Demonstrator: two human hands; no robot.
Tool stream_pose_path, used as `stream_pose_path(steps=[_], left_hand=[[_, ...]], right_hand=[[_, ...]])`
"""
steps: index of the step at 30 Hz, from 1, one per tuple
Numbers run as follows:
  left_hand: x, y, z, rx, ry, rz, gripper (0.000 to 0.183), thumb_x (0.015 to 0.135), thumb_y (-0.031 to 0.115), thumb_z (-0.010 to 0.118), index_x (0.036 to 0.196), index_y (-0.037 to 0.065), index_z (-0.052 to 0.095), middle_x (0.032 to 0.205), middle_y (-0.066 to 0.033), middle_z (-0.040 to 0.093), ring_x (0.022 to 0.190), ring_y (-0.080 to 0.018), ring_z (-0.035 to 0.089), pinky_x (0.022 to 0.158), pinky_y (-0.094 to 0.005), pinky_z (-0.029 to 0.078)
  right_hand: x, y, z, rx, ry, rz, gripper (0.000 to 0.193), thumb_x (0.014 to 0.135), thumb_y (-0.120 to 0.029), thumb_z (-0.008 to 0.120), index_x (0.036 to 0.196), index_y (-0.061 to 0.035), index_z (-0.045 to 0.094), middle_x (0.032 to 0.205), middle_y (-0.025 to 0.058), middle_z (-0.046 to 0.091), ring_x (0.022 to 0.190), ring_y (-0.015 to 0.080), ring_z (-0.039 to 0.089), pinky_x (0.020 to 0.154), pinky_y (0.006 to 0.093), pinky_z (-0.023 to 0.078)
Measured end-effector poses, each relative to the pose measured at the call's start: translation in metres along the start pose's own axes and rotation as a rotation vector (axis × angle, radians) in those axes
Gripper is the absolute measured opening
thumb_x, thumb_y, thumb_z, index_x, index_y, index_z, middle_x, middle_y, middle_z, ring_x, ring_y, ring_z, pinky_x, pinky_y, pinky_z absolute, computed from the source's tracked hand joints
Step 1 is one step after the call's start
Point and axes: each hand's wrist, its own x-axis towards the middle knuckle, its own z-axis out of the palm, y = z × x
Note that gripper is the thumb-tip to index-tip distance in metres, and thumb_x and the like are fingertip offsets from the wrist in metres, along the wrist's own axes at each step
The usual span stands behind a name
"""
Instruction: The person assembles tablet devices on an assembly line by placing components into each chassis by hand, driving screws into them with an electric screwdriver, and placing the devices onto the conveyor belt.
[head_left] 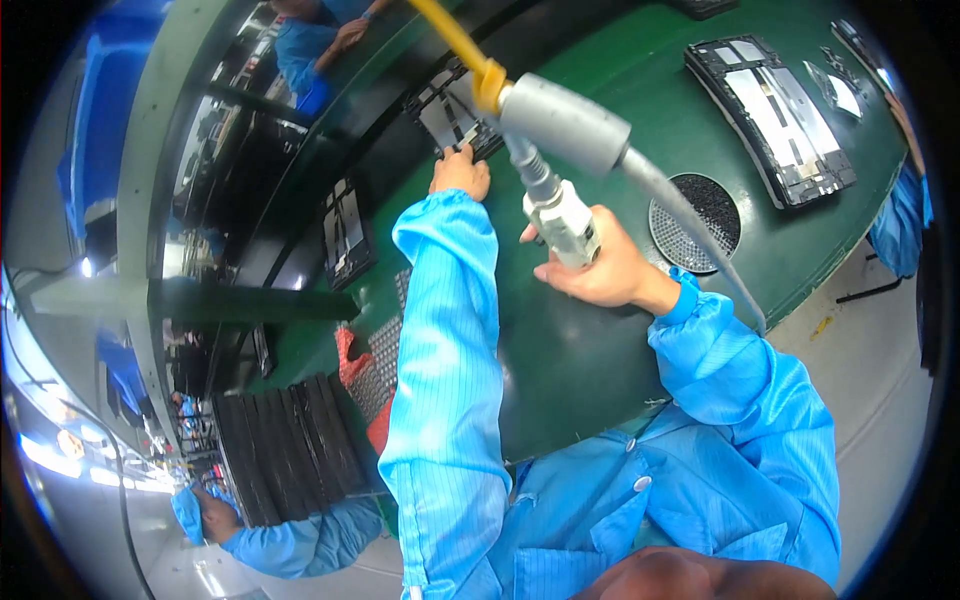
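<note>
My left hand (pixel 460 174) reaches to the far side of the green bench, its fingers bent onto the near edge of a black-framed silver panel (pixel 441 118). Whether the fingertips press or grip that edge, I cannot tell. Just right of it, my right hand (pixel 608 268) is closed round a pale grey corded hand tool (pixel 563 222), which leans with its cord end up and away from me. The tool's working tip is hidden. A round dish (pixel 664 222) holding small black pieces lies right of my right hand.
A grey cylinder (pixel 566 124) on a cable hangs over the bench from a yellow cord (pixel 448 35). Black-and-silver panels (pixel 775 120) lie at right and another panel (pixel 346 232) at left. Black slabs (pixel 290 445) stand left, beside a metal post (pixel 140 200). Co-workers are nearby.
</note>
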Motion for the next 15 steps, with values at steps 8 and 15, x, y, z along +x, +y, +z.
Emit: stream_pose_path(steps=[8,15], left_hand=[[-0.073,0.026,0.067,-0.11,0.262,0.221,0.053,0.083,0.036,0.05,0.119,-0.002,0.047,0.134,-0.0215,0.034,0.127,-0.0367,0.027,0.101,-0.053,0.025],[-0.134,0.035,0.078,-0.203,0.383,0.181,0.054,0.085,0.032,0.048,0.126,-0.002,0.041,0.135,-0.0222,0.033,0.128,-0.0366,0.026,0.105,-0.0488,0.018]], right_hand=[[0.011,-0.001,-0.008,-0.073,0.073,0.028,0.025,0.066,-0.005,0.068,0.088,0.0006,0.058,0.074,0.0045,0.061,0.068,0.0097,0.056,0.062,0.0266,0.046],[0.015,0.004,-0.011,-0.064,0.081,0.025,0.032,0.07,-0.002,0.066,0.101,0.0029,0.057,0.066,0.0031,0.058,0.051,0.0075,0.052,0.045,0.0217,0.043]])
